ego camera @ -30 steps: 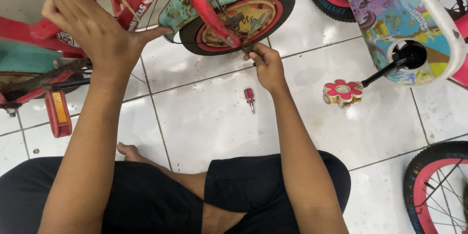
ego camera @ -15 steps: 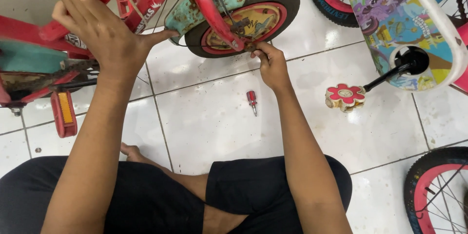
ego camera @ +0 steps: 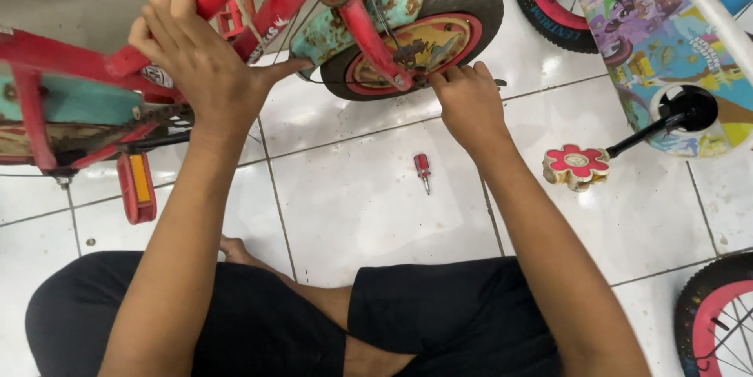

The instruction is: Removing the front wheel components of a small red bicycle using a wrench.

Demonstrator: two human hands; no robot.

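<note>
left hand (ego camera: 200, 63): closed around the red bike frame (ego camera: 259, 0) at far left, fingers over the tube, thumb spread out to the right toward the fender
right hand (ego camera: 468, 101): fingers curled down at the wheel hub, fingertips at the axle end of the red fork (ego camera: 375, 40); whether it pinches a nut or a small tool, cannot tell
red bike: small child's bicycle, lying across far left to centre, paint worn
front wheel (ego camera: 427, 32): black tyre, red rim, yellow disc inside, far centre, touching the tiled floor (ego camera: 353, 204)
fender (ego camera: 345, 24): teal, rusty patches, just left of the wheel
pedal (ego camera: 137, 185): red with orange reflector, hanging low at left
screwdriver (ego camera: 423, 170): short, red handle, lying on the tile near centre, apart from both hands, just near of the right hand
second bike (ego camera: 659, 40): right far, printed cartoon panel, black crank with a flower-shaped pedal (ego camera: 576, 165) on the floor
another wheel (ego camera: 718, 322): near right corner, black tyre, pink rim
person: seated on the floor, legs in black shorts (ego camera: 439, 322) near edge
</note>
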